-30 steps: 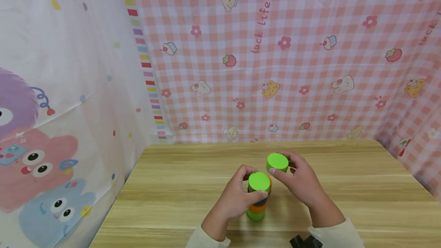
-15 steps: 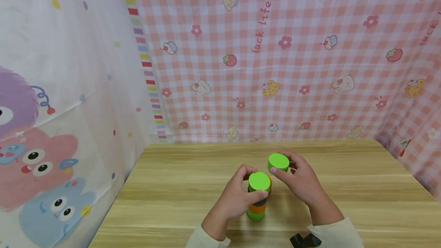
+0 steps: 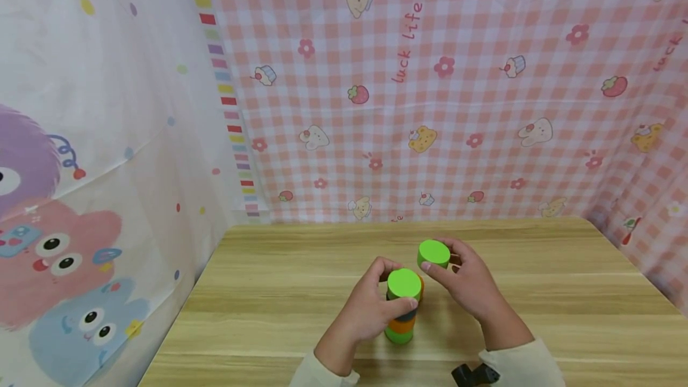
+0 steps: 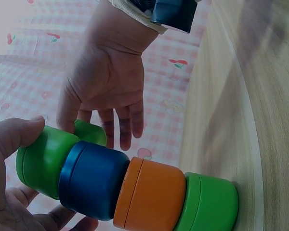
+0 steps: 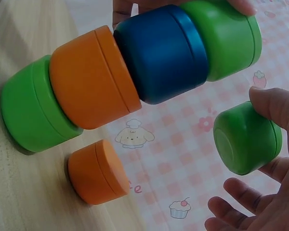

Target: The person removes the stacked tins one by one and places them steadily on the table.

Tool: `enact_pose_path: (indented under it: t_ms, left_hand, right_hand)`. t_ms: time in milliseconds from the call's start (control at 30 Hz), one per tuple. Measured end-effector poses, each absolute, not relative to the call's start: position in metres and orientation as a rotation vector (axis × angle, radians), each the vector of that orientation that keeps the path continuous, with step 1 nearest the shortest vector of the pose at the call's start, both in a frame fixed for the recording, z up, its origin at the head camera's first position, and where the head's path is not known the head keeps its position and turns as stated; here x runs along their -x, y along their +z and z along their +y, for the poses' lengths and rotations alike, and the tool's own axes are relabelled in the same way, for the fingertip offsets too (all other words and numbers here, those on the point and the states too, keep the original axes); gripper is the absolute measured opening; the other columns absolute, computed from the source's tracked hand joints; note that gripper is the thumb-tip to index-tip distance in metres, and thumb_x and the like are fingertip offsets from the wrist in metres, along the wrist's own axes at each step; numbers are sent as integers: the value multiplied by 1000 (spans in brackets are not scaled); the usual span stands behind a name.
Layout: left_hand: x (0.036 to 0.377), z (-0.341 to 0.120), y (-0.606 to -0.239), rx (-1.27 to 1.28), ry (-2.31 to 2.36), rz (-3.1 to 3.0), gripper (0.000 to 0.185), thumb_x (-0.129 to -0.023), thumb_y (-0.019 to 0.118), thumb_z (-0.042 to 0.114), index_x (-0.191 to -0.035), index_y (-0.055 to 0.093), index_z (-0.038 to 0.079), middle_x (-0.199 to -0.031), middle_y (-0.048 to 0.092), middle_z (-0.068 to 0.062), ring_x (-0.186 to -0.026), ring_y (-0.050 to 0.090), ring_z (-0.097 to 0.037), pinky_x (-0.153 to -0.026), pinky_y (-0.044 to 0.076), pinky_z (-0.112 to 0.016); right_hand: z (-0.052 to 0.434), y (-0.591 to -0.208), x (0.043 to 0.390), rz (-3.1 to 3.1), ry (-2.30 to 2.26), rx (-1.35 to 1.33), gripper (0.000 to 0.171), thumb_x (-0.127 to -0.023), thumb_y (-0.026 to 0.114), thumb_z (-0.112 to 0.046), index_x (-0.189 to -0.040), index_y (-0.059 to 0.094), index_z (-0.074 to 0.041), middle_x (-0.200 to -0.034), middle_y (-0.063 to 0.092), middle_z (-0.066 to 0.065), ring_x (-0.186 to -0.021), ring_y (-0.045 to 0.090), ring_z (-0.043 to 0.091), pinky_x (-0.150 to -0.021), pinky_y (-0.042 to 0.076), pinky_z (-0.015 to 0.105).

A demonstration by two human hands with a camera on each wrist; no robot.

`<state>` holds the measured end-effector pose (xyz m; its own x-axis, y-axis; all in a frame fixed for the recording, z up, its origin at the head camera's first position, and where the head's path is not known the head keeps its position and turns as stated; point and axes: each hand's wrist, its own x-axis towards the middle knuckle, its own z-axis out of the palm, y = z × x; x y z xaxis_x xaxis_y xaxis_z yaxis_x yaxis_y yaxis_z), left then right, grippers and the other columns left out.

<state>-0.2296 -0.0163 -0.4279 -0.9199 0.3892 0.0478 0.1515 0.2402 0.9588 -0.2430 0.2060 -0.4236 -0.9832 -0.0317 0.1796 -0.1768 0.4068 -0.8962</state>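
Note:
A tower of round lidded jars stands on the table: a green jar (image 4: 214, 204) at the bottom, then an orange jar (image 4: 154, 195), a dark blue jar (image 4: 96, 180) and another green jar (image 4: 45, 161) on top. My left hand (image 3: 368, 308) grips the tower near its top, thumb and fingers around the top green jar. To the right, my right hand (image 3: 469, 280) pinches a separate green jar (image 5: 243, 139) in the air, apart from the tower. A smaller-looking orange jar (image 5: 96, 173) sits on the table behind the tower, mostly hidden in the head view.
The wooden table (image 3: 279, 291) reaches back to a pink checked cloth (image 3: 344, 154). A white cloth (image 3: 134, 136) with cartoon prints hangs on the left. A black device (image 3: 475, 375) is at the right wrist.
The right hand and its green jar have shifted only very slightly. The left hand and the tower stay in place.

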Motion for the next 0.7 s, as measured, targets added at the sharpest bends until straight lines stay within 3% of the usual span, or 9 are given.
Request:
enact_pose_path:
  t_ms: [533,700]
  left_hand:
    - [227,-16,-425,-496,1751,2308,46,-90,84,24,-128,57,22,-133,60,-2,-130,54,-28,-106,48,-63]
    - [228,-16,-426,-502,1741,2308,46,-91,84,25,-128,57,23,-133,60,0,-130,55,-26,-105,49,-61]
  right_hand:
    - [213,-433,249,-2561,1619,-179,61,-97,78,-33,-148,54,-10,-149,56,17,-136,52,41,-113,37,67]
    - [217,-438,252,-2578,1603,-180,59,-97,78,-35,-147,56,-13,-146,58,14,-133,53,37,-110,42,62]
